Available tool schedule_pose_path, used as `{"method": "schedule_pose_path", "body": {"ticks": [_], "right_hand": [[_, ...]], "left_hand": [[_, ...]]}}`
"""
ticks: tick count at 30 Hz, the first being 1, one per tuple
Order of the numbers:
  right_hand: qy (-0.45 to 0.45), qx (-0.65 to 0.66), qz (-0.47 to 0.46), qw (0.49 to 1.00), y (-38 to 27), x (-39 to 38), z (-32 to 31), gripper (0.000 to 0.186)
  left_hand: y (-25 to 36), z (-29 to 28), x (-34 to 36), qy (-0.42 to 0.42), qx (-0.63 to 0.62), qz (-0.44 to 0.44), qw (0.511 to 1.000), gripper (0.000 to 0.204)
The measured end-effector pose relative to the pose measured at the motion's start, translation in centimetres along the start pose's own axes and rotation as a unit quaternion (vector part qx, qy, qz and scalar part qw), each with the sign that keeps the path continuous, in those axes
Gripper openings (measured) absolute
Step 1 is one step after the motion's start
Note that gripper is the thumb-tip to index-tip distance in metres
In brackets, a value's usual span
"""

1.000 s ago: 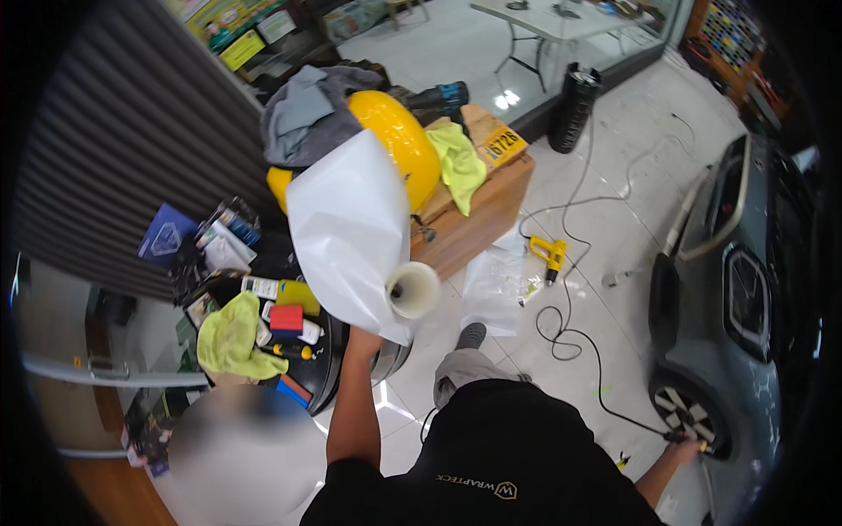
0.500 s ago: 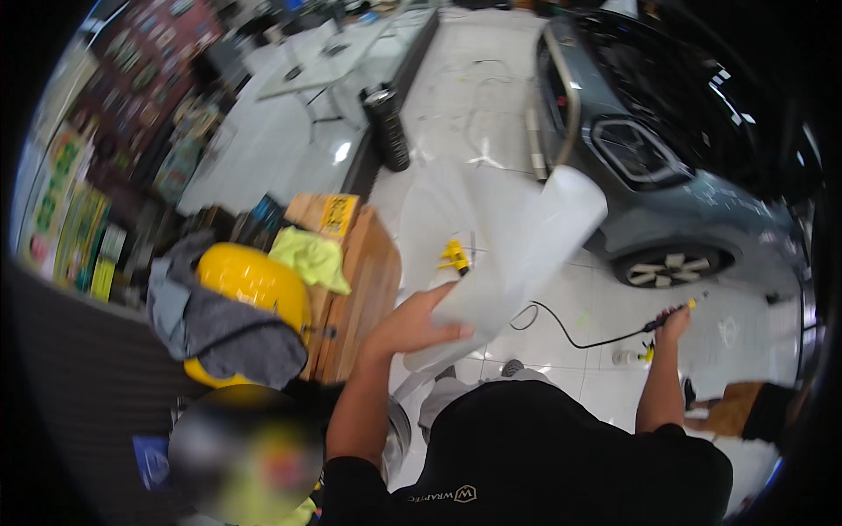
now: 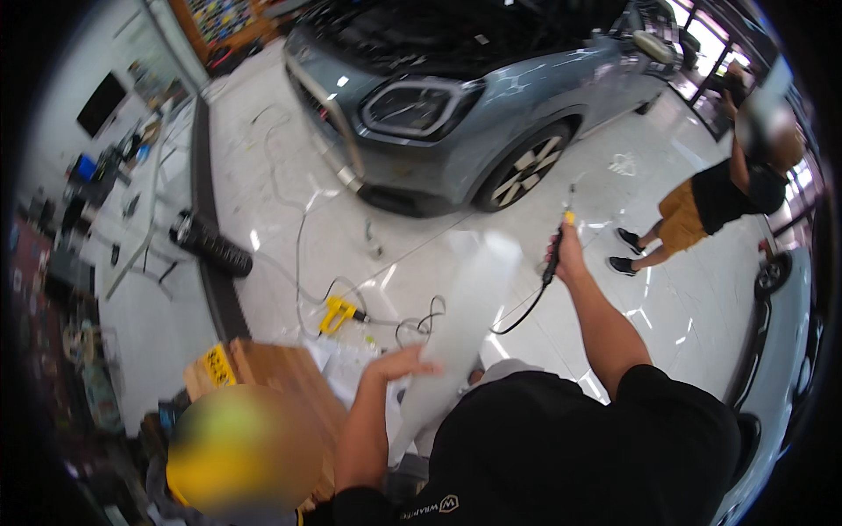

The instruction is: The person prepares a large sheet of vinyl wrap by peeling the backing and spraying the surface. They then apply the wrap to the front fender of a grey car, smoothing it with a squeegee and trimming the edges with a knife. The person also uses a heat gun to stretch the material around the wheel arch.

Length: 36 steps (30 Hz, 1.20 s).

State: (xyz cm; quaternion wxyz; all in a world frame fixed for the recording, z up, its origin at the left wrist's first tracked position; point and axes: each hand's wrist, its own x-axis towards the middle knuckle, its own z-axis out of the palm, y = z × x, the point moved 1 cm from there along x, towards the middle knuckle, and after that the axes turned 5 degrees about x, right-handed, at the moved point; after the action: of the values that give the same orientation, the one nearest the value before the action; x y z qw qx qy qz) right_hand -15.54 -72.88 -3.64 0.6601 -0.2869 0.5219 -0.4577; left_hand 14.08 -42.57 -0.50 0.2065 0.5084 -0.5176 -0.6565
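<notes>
A translucent white roll of sheet film (image 3: 467, 298) stands slanted in front of my body, with my left hand (image 3: 405, 363) gripping its near side, fingers blurred. Out to the right, my right hand (image 3: 568, 252) is closed round a black corded tool (image 3: 551, 265) that has a yellow band and a slim metal tip pointing up. Its cable loops down behind the film. A yellow heat gun (image 3: 340, 314) lies on the white floor to the left of the film, among loose cords.
A grey-blue car (image 3: 430, 167) stands ahead, another (image 3: 781, 368) at right. A person (image 3: 728, 197) in tan shorts stands to the right. A wooden cabinet (image 3: 289, 386) is near lower left, beside a black cylinder (image 3: 210, 245). A folding table (image 3: 136, 219) stands beyond a glass partition.
The view has swung right toward the car and the other person. The film, earlier a broad loose sheet, now looks narrower and upright. My right hand has risen with the corded tool.
</notes>
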Motion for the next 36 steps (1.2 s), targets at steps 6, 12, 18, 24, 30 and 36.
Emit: {"method": "schedule_pose_path", "body": {"ticks": [6, 12, 18, 24, 30, 36], "right_hand": [[-0.063, 0.018, 0.032, 0.997, -2.4, -0.9, 3.9, 0.025], [-0.037, -0.012, -0.105, 0.994, 0.3, 0.8, 2.3, 0.045], [-0.070, 0.041, 0.033, 0.996, -5.8, -4.5, 3.1, 0.039], [-0.066, -0.003, -0.044, 0.997, -15.0, -8.4, 1.6, 0.034], [-0.046, -0.208, -0.088, 0.973, -23.7, -9.6, 1.5, 0.038], [-0.009, -0.303, -0.087, 0.949, -30.8, -10.1, 1.3, 0.034]], "left_hand": [[6.0, 3.8, -0.3, -0.160, 0.056, 0.061, 0.984, 0.082], [9.9, 4.3, -2.2, -0.097, 0.181, 0.099, 0.974, 0.089], [10.7, 4.2, -4.7, -0.081, 0.201, 0.052, 0.975, 0.076], [7.2, 3.2, -7.8, 0.080, 0.042, -0.009, 0.996, 0.062], [-2.8, -0.4, -13.0, 0.255, -0.122, 0.056, 0.958, 0.068], [-4.5, -1.6, -17.1, 0.381, -0.195, 0.162, 0.889, 0.067]]}}
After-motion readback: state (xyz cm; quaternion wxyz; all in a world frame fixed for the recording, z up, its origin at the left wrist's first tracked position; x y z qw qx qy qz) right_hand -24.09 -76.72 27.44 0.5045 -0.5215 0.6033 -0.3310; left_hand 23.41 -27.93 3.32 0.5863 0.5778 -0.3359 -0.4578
